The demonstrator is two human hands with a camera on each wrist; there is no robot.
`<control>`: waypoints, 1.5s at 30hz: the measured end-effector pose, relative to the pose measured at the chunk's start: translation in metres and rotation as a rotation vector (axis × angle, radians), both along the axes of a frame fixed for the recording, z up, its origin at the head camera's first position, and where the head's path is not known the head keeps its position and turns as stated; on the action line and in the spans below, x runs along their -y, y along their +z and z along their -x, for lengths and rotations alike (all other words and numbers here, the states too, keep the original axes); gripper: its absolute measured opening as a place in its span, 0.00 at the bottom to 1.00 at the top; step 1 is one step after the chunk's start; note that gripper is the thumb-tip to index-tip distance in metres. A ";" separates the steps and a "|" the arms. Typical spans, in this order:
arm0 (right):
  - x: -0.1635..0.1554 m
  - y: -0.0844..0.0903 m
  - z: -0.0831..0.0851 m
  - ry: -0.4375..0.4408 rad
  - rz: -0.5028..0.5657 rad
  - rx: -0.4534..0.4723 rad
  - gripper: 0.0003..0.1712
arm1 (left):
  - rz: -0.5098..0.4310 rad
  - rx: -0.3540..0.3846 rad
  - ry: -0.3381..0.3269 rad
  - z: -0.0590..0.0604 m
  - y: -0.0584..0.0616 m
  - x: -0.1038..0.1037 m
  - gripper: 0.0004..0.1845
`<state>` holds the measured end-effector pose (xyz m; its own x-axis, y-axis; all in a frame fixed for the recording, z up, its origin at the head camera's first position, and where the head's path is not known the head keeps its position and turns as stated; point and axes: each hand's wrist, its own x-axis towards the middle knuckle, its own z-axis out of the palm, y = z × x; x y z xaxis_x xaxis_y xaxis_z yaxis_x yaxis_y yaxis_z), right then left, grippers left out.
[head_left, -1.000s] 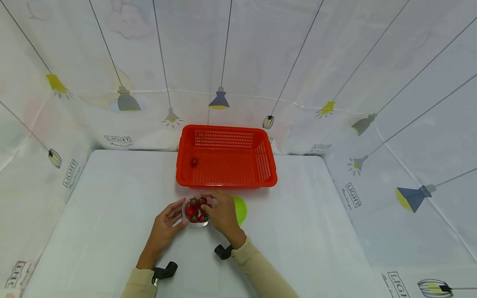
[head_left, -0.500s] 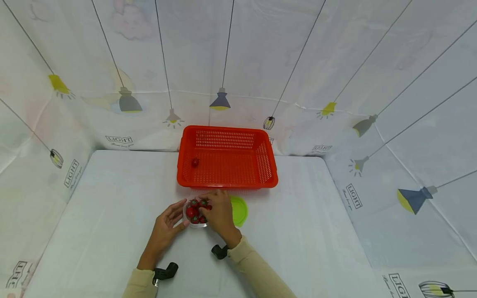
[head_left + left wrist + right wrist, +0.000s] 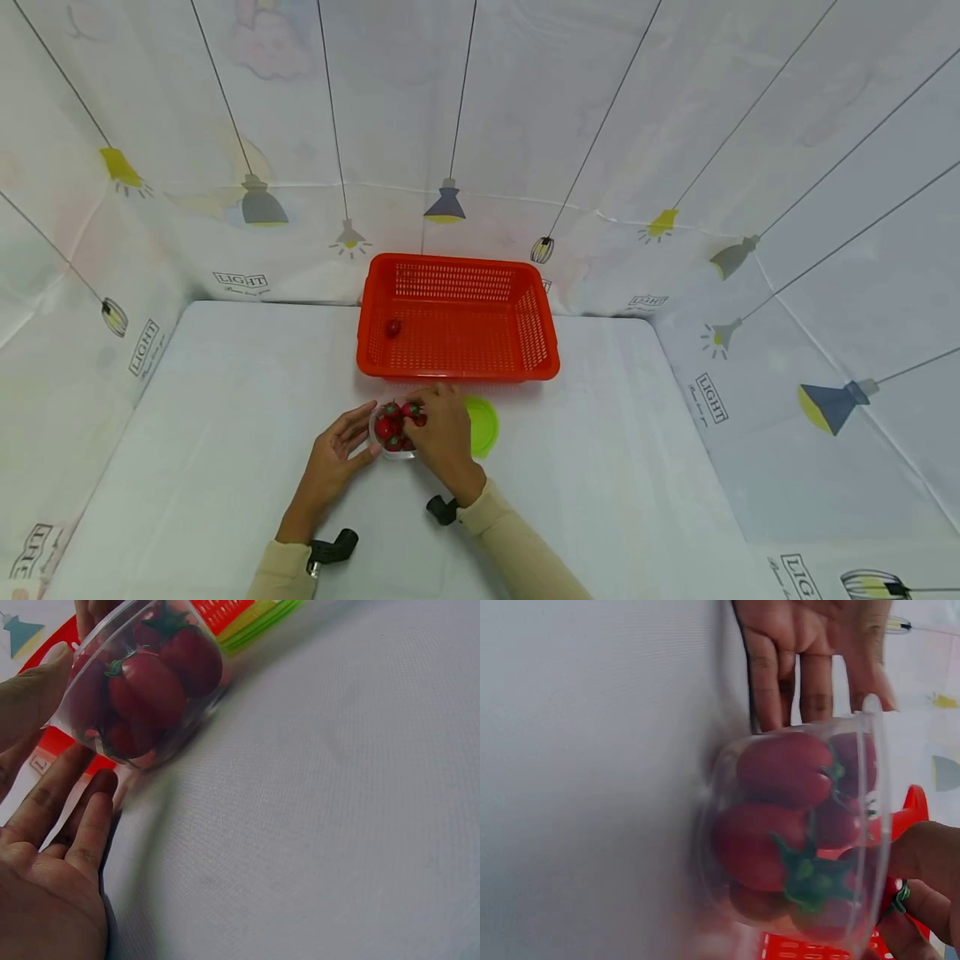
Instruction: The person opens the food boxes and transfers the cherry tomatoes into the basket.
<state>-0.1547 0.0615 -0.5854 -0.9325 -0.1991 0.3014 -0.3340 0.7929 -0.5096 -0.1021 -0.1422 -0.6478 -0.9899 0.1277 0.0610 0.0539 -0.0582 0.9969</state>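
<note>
A clear plastic tub (image 3: 397, 455) stands on the table, filled with red cherry tomatoes (image 3: 387, 428) that have green stems. My left hand (image 3: 330, 458) is at the tub's left side, its fingers extended along the wall and its thumb (image 3: 45, 686) near the rim. Over the tub's right side, my right hand (image 3: 447, 433) reaches to the rim. In the right wrist view its thumb and fingers pinch a cherry tomato (image 3: 890, 895) by the rim. One more tomato (image 3: 393, 327) lies in the red basket (image 3: 457, 374) behind.
Just right of the tub, a bright green lid (image 3: 484, 427) lies partly hidden behind the right hand. The basket stands against the patterned back wall sheet (image 3: 300, 242). A white cloth covers the table (image 3: 615, 467).
The right hand stays over the tub with its fingers at the tomatoes, shifting slightly left. The left hand keeps its place beside the tub.
</note>
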 end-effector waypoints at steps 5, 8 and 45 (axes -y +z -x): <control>-0.006 0.008 -0.003 0.025 0.057 0.007 0.15 | 0.007 0.010 0.004 0.000 0.000 0.001 0.38; -0.012 0.017 -0.004 0.076 0.174 0.052 0.16 | 0.015 0.016 0.005 0.000 0.000 0.002 0.38; -0.041 0.104 0.141 0.353 0.490 0.645 0.16 | 0.005 0.041 -0.012 0.000 0.002 0.001 0.38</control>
